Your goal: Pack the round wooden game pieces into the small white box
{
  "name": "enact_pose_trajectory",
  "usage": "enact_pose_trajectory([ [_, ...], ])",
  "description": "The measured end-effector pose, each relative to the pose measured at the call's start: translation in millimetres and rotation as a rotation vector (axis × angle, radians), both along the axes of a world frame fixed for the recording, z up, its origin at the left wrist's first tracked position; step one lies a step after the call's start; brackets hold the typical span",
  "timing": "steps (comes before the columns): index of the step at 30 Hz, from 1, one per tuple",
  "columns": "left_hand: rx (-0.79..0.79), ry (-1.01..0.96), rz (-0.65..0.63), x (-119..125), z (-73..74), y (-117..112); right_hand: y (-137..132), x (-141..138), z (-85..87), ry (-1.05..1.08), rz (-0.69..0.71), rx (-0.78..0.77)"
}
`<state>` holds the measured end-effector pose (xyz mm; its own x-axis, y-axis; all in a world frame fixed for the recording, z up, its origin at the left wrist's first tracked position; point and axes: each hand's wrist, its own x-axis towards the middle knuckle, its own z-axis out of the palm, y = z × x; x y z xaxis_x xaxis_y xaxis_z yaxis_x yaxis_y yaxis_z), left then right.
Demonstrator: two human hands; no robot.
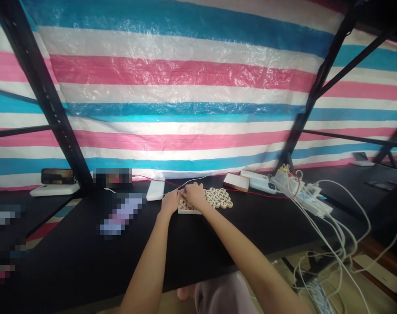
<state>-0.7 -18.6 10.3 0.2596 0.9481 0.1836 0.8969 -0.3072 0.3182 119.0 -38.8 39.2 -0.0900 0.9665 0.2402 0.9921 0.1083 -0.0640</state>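
Observation:
A shallow white box (pixel 189 212) sits on the black table, holding round Chinese chess pieces (pixel 183 203) with red characters. My left hand (pixel 171 202) is closed at the box's left edge, its fingertips bent over the rim. Reaching over the box from the right, my right hand (pixel 195 195) has its fingers curled down onto the pieces inside; what they pinch, if anything, is hidden. Against the box's right side lies a cluster of loose Chinese chess pieces (pixel 220 197) with dark characters, spread on the tabletop.
Behind the pieces are a small box (pixel 236 182) and a white power bank (pixel 259 181). Another white block (pixel 155 189) stands left of my hands. At the right, a power strip (pixel 311 198) trails many cables (pixel 336 231) over the table edge. A red cord (pixel 267 195) runs behind.

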Motion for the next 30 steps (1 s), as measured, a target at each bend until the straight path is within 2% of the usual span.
enact_pose_trajectory([
  [5,-0.019,-0.014,-0.01,0,2.9,-4,1,-9,-0.7,0.085,-0.106,-0.019],
  [11,-0.023,-0.023,0.005,1,5.4,-10,4,-10,-5.9,0.114,-0.132,-0.019],
  [15,-0.034,-0.037,0.021,2,5.2,-9,3,-1,-5.7,0.176,-0.137,0.079],
  [18,-0.037,-0.051,0.027,1,5.5,-9,-5,17,3.2,0.282,-0.108,0.187],
  [21,-0.07,-0.053,0.017,0,7.8,-9,-30,47,13.2,0.388,-0.016,0.251],
  [24,-0.112,-0.018,0.013,1,10.2,-7,-71,77,16.0,0.427,0.059,0.253],
  [27,-0.121,0.02,0.002,3,10.5,-2,-111,95,8.9,0.357,0.038,0.239],
  [30,-0.126,0.043,-0.019,2,11.1,0,-135,101,-4.2,0.267,-0.004,0.249],
])
